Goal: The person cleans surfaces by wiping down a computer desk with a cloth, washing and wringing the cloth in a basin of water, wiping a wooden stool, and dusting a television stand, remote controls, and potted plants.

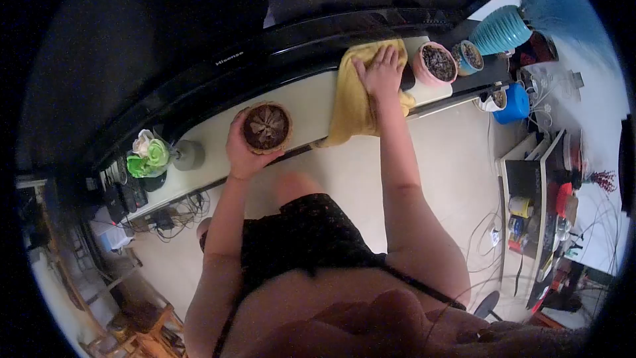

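Note:
My left hand (241, 152) is wrapped round a round potted plant (267, 126) with a tan rim and pale, pointed leaves over dark soil. It is at the front part of the long white shelf (308, 107); I cannot tell whether the pot touches the surface. Farther right, my right hand (383, 78) lies with fingers stretched out on a yellow cloth (352, 103). The cloth is spread over the shelf and hangs past its front edge. Just right of that hand stands a pink pot (435, 65) filled with dark soil.
Behind the shelf is a black Hisense television (228, 59). Green and white flowers (149, 152) and a grey vase (189, 155) stand at the left. A small blue pot (469, 58) and a ribbed turquoise vase (500, 30) are at the right. Cables (179, 220) hang below.

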{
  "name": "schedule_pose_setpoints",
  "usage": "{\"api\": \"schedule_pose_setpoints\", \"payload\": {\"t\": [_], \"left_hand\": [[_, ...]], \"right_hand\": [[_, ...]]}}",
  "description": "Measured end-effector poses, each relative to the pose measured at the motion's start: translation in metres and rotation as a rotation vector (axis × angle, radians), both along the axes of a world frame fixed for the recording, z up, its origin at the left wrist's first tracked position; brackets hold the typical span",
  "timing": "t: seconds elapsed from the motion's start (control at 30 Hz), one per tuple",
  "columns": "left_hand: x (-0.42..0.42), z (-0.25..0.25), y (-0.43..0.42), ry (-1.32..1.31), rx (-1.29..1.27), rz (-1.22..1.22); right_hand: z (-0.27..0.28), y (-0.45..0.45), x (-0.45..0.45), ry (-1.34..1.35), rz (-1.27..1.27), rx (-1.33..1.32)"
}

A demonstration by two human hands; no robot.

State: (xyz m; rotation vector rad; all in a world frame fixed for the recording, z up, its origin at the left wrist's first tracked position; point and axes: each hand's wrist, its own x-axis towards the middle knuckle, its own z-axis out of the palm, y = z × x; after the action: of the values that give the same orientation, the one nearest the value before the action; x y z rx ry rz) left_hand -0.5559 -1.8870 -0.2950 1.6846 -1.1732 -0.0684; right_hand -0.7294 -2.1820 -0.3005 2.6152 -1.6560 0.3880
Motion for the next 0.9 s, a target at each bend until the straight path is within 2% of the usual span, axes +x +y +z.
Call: {"api": "schedule_pose_setpoints", "payload": {"t": [0.13, 0.23, 0.3, 0.47, 0.57, 0.63, 0.7, 0.77, 0.9], "left_hand": [[0.003, -0.010, -0.002, -0.021, -0.007, 0.021], [0.004, -0.010, -0.003, -0.020, -0.027, -0.004], [0.004, -0.010, 0.000, -0.022, -0.040, -0.014], [0.005, -0.003, -0.002, -0.034, -0.002, -0.008], [0.003, 0.002, -0.002, 0.002, 0.021, 0.000], [0.000, 0.007, -0.003, 0.046, 0.008, -0.013], [-0.003, 0.012, -0.003, 0.090, -0.005, -0.017], [-0.004, 0.018, -0.001, 0.069, 0.073, 0.006], [0.002, 0.005, 0.001, 0.019, 0.050, 0.027]], "right_hand": [[0.019, -0.037, 0.013, 0.179, 0.008, 0.205], [0.006, -0.036, 0.004, 0.209, -0.010, 0.147], [-0.013, -0.030, -0.014, -0.009, 0.058, -0.020], [-0.017, 0.002, -0.050, 0.002, 0.038, -0.081], [-0.013, 0.001, -0.032, -0.044, -0.051, -0.029], [0.004, 0.002, -0.006, 0.128, -0.057, 0.058], [0.014, 0.017, 0.027, 0.247, 0.022, 0.092], [0.014, 0.043, 0.053, 0.251, 0.112, 0.058], [0.004, 0.098, 0.092, 0.267, 0.554, 0.081]]}}
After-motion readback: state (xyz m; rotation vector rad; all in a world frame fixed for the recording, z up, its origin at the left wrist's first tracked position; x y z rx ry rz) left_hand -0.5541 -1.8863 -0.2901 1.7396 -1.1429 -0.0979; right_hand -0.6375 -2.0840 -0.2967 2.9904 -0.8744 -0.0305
